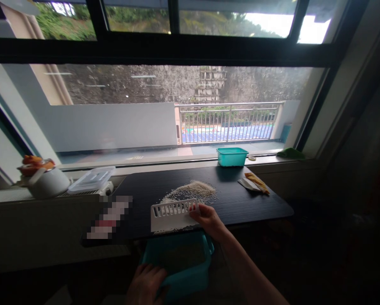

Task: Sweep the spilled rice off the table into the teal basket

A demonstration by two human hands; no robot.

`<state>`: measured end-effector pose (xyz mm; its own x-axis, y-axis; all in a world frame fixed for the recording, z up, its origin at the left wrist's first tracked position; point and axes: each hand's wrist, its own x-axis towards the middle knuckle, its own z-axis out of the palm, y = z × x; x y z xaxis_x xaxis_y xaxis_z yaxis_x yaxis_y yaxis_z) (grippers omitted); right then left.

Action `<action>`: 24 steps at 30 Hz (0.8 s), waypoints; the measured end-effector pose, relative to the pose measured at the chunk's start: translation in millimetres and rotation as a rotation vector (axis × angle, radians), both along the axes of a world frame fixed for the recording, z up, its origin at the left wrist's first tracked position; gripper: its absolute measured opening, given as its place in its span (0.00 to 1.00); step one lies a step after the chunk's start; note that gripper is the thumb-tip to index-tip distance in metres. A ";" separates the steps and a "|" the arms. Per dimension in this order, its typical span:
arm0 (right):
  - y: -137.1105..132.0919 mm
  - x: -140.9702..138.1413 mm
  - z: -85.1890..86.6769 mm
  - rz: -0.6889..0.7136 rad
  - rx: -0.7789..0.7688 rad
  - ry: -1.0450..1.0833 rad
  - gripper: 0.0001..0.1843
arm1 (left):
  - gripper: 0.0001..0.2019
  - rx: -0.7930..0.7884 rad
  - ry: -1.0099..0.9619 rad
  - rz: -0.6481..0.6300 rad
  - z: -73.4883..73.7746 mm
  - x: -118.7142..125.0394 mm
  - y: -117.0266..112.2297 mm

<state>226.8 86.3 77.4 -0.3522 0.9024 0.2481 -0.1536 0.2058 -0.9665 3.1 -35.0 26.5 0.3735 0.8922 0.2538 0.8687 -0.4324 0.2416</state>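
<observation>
My right hand (209, 219) is closed on the right end of a white slotted plastic panel (172, 215), which stands on edge on the dark table (256, 203) near its front rim. A pile of white rice grains (194, 190) lies just beyond the panel, and a thin line of grains runs along its bottom edge. Below the table edge, my left hand (147, 284) grips the near left rim of a teal plastic basket (180, 262) with some grains inside it.
A second teal basket (231, 156) sits on the window sill. An orange and white packet (255, 183) lies at the table's right rear. A clear lidded box (91, 180) and a white pot (45, 180) stand at left. A pixelated object (109, 220) lies at the table's left.
</observation>
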 end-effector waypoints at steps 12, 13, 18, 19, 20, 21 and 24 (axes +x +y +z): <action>-5.3 1.4 1.6 0.015 -0.008 0.027 0.15 | 0.05 -0.038 -0.015 0.028 0.9 1.4 -0.1; -6.5 2.3 2.9 0.017 -0.003 0.025 0.15 | 0.06 -0.041 -0.016 0.032 0.8 1.4 -0.2; -10.8 6.5 2.3 0.023 0.007 -0.019 0.13 | 0.06 -0.052 0.011 0.023 2.0 1.2 -1.2; -10.6 7.4 0.6 0.014 0.009 -0.023 0.13 | 0.06 -0.057 0.016 0.022 3.1 1.6 -1.5; -9.8 8.2 -1.3 0.006 0.011 -0.017 0.13 | 0.06 -0.063 0.021 0.025 4.4 2.2 -1.9; -8.7 9.1 -3.1 0.000 0.009 -0.003 0.13 | 0.06 -0.070 0.024 0.030 5.6 2.8 -2.3; -4.9 11.2 -5.8 -0.029 -0.007 0.044 0.14 | 0.06 -0.087 0.036 0.043 8.3 4.0 -3.2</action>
<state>238.0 81.4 71.5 -0.3148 0.9138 0.2565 -0.1901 0.2041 -0.9603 7.1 -38.2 34.8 0.3422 0.9256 0.1617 0.8946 -0.3736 0.2452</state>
